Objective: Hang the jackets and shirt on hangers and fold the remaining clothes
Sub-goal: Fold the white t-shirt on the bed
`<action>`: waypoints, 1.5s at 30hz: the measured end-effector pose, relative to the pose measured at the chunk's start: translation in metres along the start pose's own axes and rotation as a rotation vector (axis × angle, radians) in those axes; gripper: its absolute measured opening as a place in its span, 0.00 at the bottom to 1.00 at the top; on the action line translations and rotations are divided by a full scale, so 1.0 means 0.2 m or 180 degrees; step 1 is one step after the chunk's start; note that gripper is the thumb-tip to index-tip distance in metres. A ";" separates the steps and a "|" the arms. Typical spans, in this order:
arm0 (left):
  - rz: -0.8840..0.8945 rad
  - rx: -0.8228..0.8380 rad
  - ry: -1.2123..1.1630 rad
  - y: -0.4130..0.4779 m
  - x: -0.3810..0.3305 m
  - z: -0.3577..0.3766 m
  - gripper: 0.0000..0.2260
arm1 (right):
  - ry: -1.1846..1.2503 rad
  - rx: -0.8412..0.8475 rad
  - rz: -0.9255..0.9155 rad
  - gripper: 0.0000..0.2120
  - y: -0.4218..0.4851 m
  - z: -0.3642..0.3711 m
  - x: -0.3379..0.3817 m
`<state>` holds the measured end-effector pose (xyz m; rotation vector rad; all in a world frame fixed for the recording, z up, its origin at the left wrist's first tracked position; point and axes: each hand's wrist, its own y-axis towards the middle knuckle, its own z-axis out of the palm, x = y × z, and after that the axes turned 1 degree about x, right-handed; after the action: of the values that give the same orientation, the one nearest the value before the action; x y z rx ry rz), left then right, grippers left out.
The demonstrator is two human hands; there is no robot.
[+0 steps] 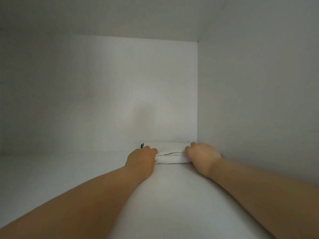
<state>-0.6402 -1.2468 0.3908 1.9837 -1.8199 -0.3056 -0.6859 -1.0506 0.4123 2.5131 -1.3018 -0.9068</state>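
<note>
Folded white garment (172,153) lies on white shelf (69,169), deep in right rear corner, against back wall (120,92) and beside right side wall (259,100). Small black tag (142,145) at its left end. Left hand (141,160) grips garment's left end, fingers curled on it. Right hand (202,156) grips right end likewise. Both forearms reach in over shelf.

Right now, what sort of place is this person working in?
Likely a white wardrobe compartment: back panel, side wall, and a folded white garment gripped by the left hand and right hand.
</note>
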 end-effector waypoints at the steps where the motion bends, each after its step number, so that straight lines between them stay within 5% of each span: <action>1: -0.0007 -0.0215 0.0182 0.00 -0.01 -0.01 0.11 | 0.0034 0.0006 -0.0108 0.14 0.00 -0.01 0.01; 7: 0.0108 -0.0185 -0.0481 0.04 0.03 -0.02 0.12 | -0.0150 0.0422 -0.0021 0.15 0.03 -0.06 0.01; 12: 0.0072 0.0152 -0.0319 0.05 -0.03 -0.01 0.11 | -0.0089 0.0790 0.0053 0.17 0.01 -0.07 0.05; 18: -0.0010 0.1102 -0.0164 0.00 -0.07 -0.01 0.25 | 0.0417 0.0755 0.0055 0.21 0.04 -0.02 0.15; 24: -0.0048 0.1385 0.0088 -0.02 0.02 -0.19 0.30 | 0.0397 0.0827 -0.0128 0.26 0.10 -0.14 0.22; 35: -0.0831 0.0482 0.0123 -0.60 0.05 -0.74 0.29 | 0.2038 0.0004 -0.0170 0.27 -0.11 -0.65 0.21; 40: -0.0634 -0.0346 -0.0069 -1.04 -0.10 -0.95 0.28 | 0.2479 -0.0924 -0.0033 0.28 -0.57 -0.81 0.30; 45: -0.0360 -0.1181 -0.0491 -1.60 -0.19 -1.13 0.24 | 0.2899 -0.0977 -0.0128 0.29 -1.05 -0.95 0.45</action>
<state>-0.2609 -1.1572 0.4406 1.8412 -1.5989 -0.7899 -0.3916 -1.0172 0.4387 2.2321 -0.7354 0.0852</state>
